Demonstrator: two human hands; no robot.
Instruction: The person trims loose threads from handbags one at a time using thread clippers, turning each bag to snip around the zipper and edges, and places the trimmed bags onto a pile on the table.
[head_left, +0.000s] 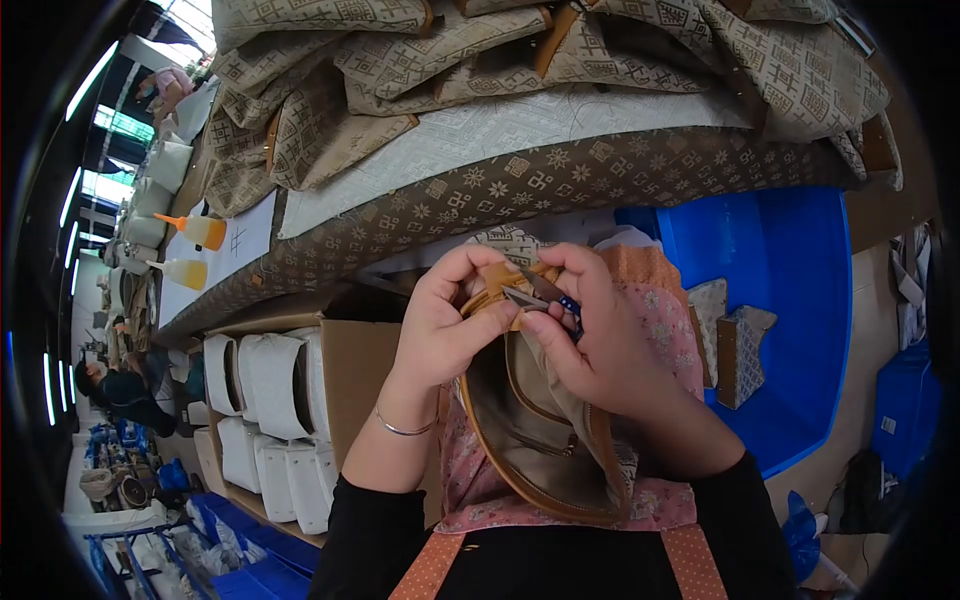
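Over my lap hangs a tan bag with brown trim along its edge, its beige lining facing up. My left hand is closed on the trimmed edge near its top, fingers and thumb pinching it. In my right hand is a pair of small thread snips with a blue handle. The metal blades point left, right against the trim between both hands. My right fingers also sit close to the bag's edge; whether they pinch it is partly hidden.
Patterned bags are heaped on a cloth-covered table ahead. A blue bin at right holds a few pieces. On the left are a cardboard box of white pieces and two glue bottles. A person is farther left.
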